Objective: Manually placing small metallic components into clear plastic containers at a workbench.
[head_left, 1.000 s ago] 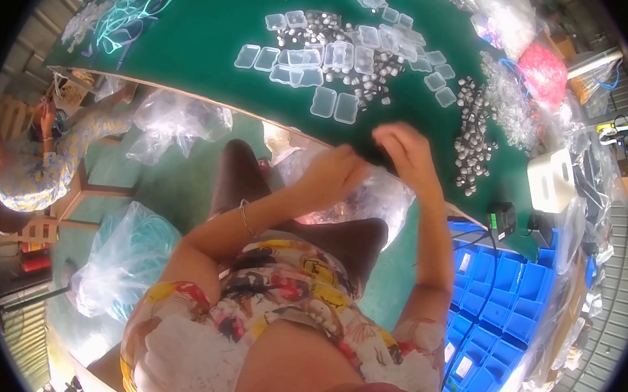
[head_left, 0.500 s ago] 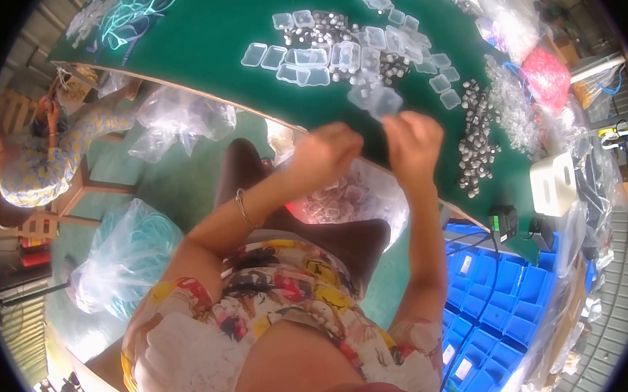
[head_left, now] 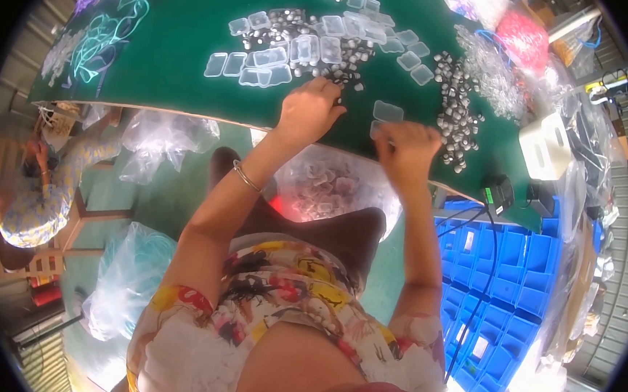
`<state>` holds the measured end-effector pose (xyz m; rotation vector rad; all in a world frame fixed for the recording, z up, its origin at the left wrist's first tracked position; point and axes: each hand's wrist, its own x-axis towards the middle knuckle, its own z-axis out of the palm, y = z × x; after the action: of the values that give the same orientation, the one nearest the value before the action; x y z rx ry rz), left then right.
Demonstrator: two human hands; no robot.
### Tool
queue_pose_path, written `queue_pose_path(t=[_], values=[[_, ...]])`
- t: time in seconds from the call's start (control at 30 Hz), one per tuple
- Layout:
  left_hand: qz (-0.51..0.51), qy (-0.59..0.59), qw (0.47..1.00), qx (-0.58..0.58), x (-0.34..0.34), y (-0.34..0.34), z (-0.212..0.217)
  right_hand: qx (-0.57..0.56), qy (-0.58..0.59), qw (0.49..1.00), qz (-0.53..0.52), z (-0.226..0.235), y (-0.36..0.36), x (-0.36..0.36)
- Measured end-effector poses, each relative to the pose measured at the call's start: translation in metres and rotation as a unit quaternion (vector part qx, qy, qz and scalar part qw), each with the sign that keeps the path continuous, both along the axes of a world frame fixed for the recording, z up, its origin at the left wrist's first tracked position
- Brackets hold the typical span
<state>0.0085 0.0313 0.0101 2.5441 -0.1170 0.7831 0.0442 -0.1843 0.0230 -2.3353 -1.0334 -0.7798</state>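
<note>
My right hand [head_left: 408, 148] is closed on a small clear plastic box [head_left: 387, 112] near the table's front edge. The box's flat, round-cornered panel stands out beyond my fingers; the rest is partly covered by the hand. To the left, my left hand [head_left: 307, 114] is over the green table [head_left: 178, 55], its thumb apart from the bent fingers. Its fingertips, partly hidden, are at the near side of a heap of small black-and-white pieces [head_left: 349, 60]. Several more clear plastic boxes [head_left: 269, 57] lie open on and around that heap.
More black-and-white pieces [head_left: 457, 111] are strewn at the right, beside a pile of clear bits [head_left: 494, 70]. A white plastic holder [head_left: 547, 147] and blue bins [head_left: 498, 267] are farther right. Turquoise straps [head_left: 114, 36] lie at the left. A co-worker [head_left: 44, 199] sits beyond the table's left edge.
My hands were close together near the table edge. The left has moved forward and left to the heap; the right stays near the edge with the clear box. Several boxes stay put; the view has shifted.
</note>
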Motion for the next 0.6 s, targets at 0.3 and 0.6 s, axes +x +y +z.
queue_pose_path(t=[0.3, 0.6], values=[[-0.074, -0.009, 0.997, -0.016, 0.012, 0.016, -0.003, -0.238, -0.064, 0.92, -0.305, 0.006, -0.052, 0.073], [-0.121, 0.054, 0.971, -0.198, 0.004, -0.009, 0.006, 0.11, 0.138, 0.983, -0.049, 0.002, -0.049, 0.052]])
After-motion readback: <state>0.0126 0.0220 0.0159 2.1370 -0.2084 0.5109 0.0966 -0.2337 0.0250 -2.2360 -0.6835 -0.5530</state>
